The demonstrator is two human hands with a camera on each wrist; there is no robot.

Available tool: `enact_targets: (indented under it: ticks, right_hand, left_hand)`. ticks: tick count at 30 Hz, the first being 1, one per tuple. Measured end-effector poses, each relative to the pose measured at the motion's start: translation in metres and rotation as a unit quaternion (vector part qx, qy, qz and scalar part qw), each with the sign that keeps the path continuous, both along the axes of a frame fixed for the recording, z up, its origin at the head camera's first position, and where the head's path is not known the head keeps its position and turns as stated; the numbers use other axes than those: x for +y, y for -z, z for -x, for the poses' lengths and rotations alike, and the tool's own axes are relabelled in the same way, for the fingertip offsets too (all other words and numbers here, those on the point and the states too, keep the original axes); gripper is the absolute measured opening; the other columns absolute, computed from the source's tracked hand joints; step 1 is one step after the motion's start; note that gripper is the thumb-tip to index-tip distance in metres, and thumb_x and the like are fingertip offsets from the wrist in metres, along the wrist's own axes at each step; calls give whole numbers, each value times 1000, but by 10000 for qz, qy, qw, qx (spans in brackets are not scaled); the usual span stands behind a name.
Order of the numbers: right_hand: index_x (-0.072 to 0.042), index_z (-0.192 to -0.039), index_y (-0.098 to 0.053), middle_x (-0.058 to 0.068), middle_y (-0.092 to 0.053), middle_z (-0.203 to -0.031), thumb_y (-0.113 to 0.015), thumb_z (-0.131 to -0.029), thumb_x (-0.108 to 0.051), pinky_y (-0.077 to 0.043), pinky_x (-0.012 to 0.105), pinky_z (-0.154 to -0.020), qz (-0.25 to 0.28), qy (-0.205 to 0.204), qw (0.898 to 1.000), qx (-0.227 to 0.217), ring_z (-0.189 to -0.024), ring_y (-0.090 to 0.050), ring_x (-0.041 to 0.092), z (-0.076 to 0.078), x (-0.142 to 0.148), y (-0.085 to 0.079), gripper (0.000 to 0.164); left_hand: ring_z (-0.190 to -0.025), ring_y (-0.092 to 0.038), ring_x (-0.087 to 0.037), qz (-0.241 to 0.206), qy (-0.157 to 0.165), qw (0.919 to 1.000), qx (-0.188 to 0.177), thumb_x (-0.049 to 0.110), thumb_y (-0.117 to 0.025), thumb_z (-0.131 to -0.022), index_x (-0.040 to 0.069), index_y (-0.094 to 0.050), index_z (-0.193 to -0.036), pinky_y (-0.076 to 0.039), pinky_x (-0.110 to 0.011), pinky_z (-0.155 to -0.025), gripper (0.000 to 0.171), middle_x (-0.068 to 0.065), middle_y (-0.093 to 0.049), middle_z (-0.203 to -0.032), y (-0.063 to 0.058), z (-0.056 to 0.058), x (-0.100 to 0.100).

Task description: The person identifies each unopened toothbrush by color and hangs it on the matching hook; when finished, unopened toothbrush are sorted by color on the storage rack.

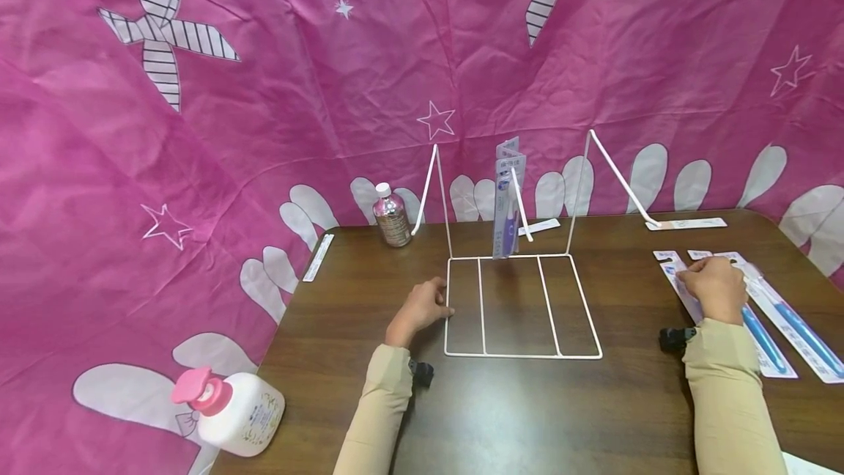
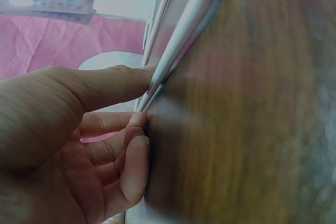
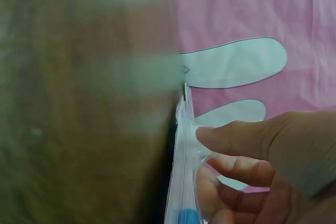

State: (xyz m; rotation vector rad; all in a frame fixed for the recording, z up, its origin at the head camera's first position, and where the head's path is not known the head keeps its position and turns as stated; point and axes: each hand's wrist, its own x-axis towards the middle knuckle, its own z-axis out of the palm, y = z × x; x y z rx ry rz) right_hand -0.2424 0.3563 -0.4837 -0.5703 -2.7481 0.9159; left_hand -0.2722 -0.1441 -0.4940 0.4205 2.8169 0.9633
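My left hand (image 1: pixel 423 306) is at the left side of a white wire display rack (image 1: pixel 483 306). In the left wrist view, its thumb and fingers pinch the rack's base wire (image 2: pixel 181 40). Over on the right, my right hand (image 1: pixel 717 288) is on toothbrush packs that lie flat on the table. Thumb and curled fingers of this hand hold a clear toothbrush pack (image 3: pixel 184 177) with a blue part inside. Another toothbrush pack (image 1: pixel 794 321) lies just right of that hand. A purple toothbrush pack (image 1: pixel 504 218) hangs upright on the rack's middle hook, with a second one behind it.
A pink-capped pump bottle (image 1: pixel 244 413) stands at the table's left edge. Behind the rack's left hook is a small bottle with a white cap (image 1: pixel 392 220). White label strips (image 1: pixel 319 258) lie along the back and left edges. A pink patterned cloth (image 1: pixel 297 94) hangs behind.
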Motion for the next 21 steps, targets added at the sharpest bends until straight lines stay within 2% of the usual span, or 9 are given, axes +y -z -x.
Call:
enact_targets:
  ticks: [6,12,15,21]
  right_hand:
    - [12,-90,-69,42,-60,-101,-61,-85,-16,-40,61,-60,-60,80,9996,266,-93,-49,64,-7,-3,-16,30]
    - [13,-97,-68,41,-60,-102,-60,-89,-21,-39,60,-63,-102,-9,9997,214,-96,-47,65,-14,-3,-31,36]
    - [15,-100,-66,42,-59,-106,-59,-91,-24,-39,65,-68,-116,-62,9998,179,-99,-46,66,-16,-4,-37,40]
    - [14,-104,-63,42,-57,-110,-61,-91,-26,-39,67,-68,-276,-168,9986,424,-99,-48,67,-22,-12,-51,41]
  left_hand:
    - [-75,-57,-16,-24,-45,10000,-42,7,-84,-81,-3,-59,-129,-49,-35,-74,56,-3,-61,-84,1,0,0]
    - [-74,-56,-17,-36,-79,9999,-108,7,-84,-81,-3,-59,-130,-49,-35,-72,56,-3,-60,-83,1,-1,1]
    - [-73,-56,-17,-63,-106,9999,-92,6,-84,-81,-3,-59,-129,-49,-35,-72,55,-4,-60,-82,1,-2,1]
    - [-73,-57,-16,-40,-79,9999,-76,7,-84,-81,-3,-59,-129,-49,-34,-71,55,-3,-61,-82,1,-1,1]
